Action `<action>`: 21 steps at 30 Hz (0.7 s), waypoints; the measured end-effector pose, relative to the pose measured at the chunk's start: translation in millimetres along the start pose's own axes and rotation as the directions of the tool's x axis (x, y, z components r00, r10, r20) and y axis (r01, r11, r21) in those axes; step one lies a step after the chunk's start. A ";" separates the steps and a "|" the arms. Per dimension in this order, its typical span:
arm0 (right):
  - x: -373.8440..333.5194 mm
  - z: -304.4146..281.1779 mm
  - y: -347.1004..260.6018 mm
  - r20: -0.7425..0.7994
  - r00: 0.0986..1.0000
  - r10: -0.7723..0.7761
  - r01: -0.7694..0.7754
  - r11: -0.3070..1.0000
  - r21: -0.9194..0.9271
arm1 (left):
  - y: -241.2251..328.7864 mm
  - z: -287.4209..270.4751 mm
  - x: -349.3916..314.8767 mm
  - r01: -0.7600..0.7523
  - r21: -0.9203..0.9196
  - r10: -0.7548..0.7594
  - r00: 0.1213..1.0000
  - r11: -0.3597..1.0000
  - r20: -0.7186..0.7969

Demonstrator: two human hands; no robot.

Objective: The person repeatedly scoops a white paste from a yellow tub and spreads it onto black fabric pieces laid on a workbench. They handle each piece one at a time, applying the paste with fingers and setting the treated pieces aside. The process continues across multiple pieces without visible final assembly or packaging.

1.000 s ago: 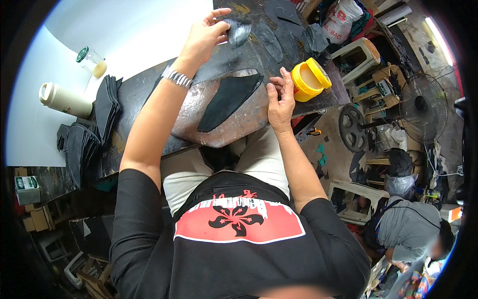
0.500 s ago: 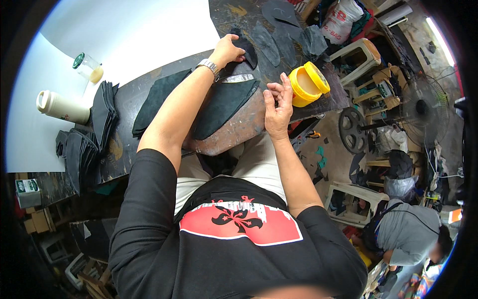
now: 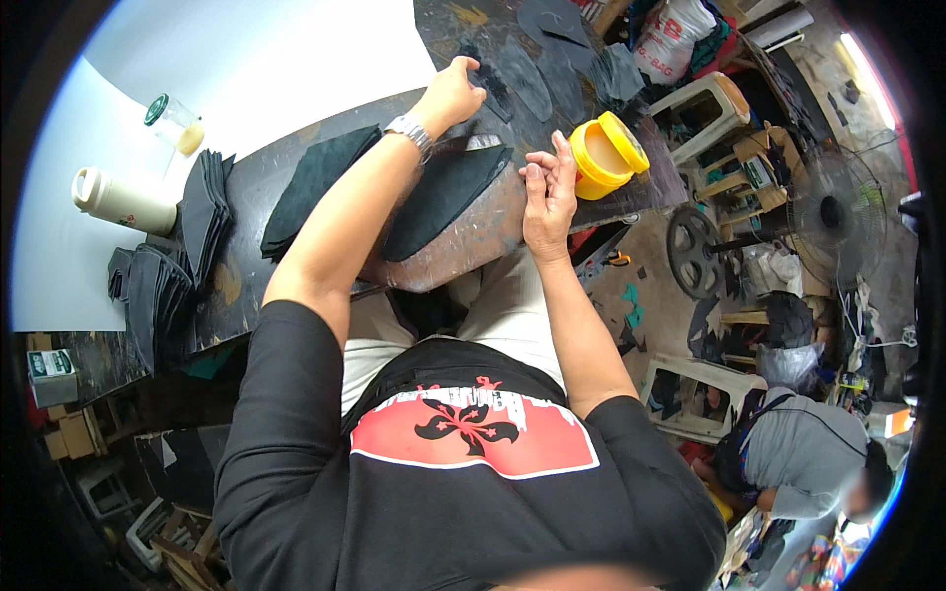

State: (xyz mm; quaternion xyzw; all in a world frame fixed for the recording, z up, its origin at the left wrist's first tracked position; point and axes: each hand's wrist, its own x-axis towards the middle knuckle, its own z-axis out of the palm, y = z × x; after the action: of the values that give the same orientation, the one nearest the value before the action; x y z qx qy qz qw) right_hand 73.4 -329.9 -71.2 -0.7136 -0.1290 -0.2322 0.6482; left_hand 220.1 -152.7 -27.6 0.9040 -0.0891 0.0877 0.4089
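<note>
Above the dark worktable (image 3: 266,158), my left hand (image 3: 451,98) is curled with the fingers bent in; whatever it may hold is hidden. Below its wrist, a black leaf-shaped leather-like piece (image 3: 443,202) lies on a worn brown block (image 3: 473,241) over my lap. Left of my forearm sits a small stack of similar black pieces (image 3: 320,182). My right hand (image 3: 549,202) is raised at the block's right end, index finger stretched and the others loosely bent, holding nothing visible. Next to its fingertips stands a yellow tub (image 3: 597,172) of pale paste, its lid tilted at the rim.
Several dark pieces (image 3: 527,84) lie beyond my left hand. Stacks of black pieces (image 3: 205,212), a cream flask (image 3: 123,202) and a glass jar (image 3: 175,125) are at left. Stools (image 3: 705,103), a fan (image 3: 833,212) and another person (image 3: 808,453) are at right.
The dark curved piece under my left fingers no longer shows where it lay, and rough tabletop appears there. My left fingers have curled; my right fingers have bent slightly more.
</note>
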 end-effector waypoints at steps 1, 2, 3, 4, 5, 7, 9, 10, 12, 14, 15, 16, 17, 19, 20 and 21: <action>0.3 0.8 0.8 0.007 1.000 -0.001 0.001 1.000 -0.008 | 6.6 -9.6 -13.9 -0.042 -0.045 0.044 0.998 0.998 0.039; 0.4 -0.7 -0.3 0.001 1.000 -0.005 0.005 1.000 -0.018 | 14.2 -19.8 -29.9 -0.081 -0.090 0.088 0.993 0.993 0.078; 0.2 -2.7 -3.1 0.002 1.000 0.010 -0.010 1.000 0.025 | 21.4 -32.1 -47.3 -0.109 -0.067 0.118 0.984 0.992 0.134; 1.6 -6.5 -7.5 -0.017 1.000 -0.004 0.004 1.000 0.001 | 27.1 -45.8 -67.9 -0.174 -0.053 0.181 0.969 0.983 0.171; 2.7 -10.6 -13.6 -0.035 0.999 0.010 -0.011 1.000 -0.020 | 31.6 -60.1 -89.2 -0.272 0.037 0.263 0.951 0.961 0.163; 4.2 -33.4 -34.3 -0.006 0.998 -0.069 0.067 0.982 -0.178 | 37.9 -86.3 -132.2 -0.211 0.075 0.194 0.963 0.975 0.188; 8.9 -59.1 -56.7 -0.100 0.992 0.077 -0.098 0.968 -0.230 | 40.8 -102.9 -174.3 -0.202 0.083 0.188 0.970 0.976 0.151; 16.2 -72.9 -66.5 -0.072 0.996 0.050 -0.075 0.917 -0.391 | 42.0 -103.9 -190.3 -0.179 0.140 0.162 0.978 0.974 0.129; 31.7 -91.5 -80.8 0.023 0.988 0.153 -0.095 0.714 -0.694 | 39.5 -101.4 -209.2 -0.190 0.246 0.179 0.982 0.950 0.066; 45.5 -92.5 -86.2 0.099 0.966 0.240 -0.026 0.469 -0.883 | 35.2 -91.0 -217.7 -0.129 0.086 0.125 0.991 0.988 0.049; 52.4 -90.2 -87.9 0.115 0.941 0.319 -0.029 0.413 -0.910 | 32.9 -85.3 -220.9 -0.083 0.010 0.082 0.996 0.997 0.046; 61.2 -88.1 -89.9 0.128 0.910 0.394 -0.023 0.358 -0.933 | 30.8 -79.3 -222.5 -0.077 0.001 0.077 0.997 0.997 0.010; 68.8 -85.6 -92.1 0.136 0.876 0.463 -0.013 0.304 -0.953 | 27.8 -76.0 -223.5 -0.120 0.021 0.120 0.993 0.993 -0.014; 74.4 -83.8 -98.5 0.140 0.879 0.455 -0.010 0.312 -0.950 | 22.5 -72.7 -226.2 -0.152 0.063 0.154 0.988 0.986 -0.029; 73.6 -84.8 -102.6 0.113 0.897 0.427 -0.022 0.299 -0.954 | 21.6 -70.1 -229.1 -0.175 0.071 0.180 0.981 0.982 -0.076; 70.6 -86.1 -106.5 0.080 0.916 0.394 -0.038 0.283 -0.958 | 20.3 -68.7 -231.0 -0.199 0.076 0.206 0.974 0.977 -0.095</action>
State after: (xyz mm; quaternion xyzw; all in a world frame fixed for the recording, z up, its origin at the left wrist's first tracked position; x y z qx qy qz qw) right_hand 68.2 -409.5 60.6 -0.9920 0.0328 -0.0599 0.1060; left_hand -14.3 -93.4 -21.7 0.8975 -0.1568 0.1780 0.3717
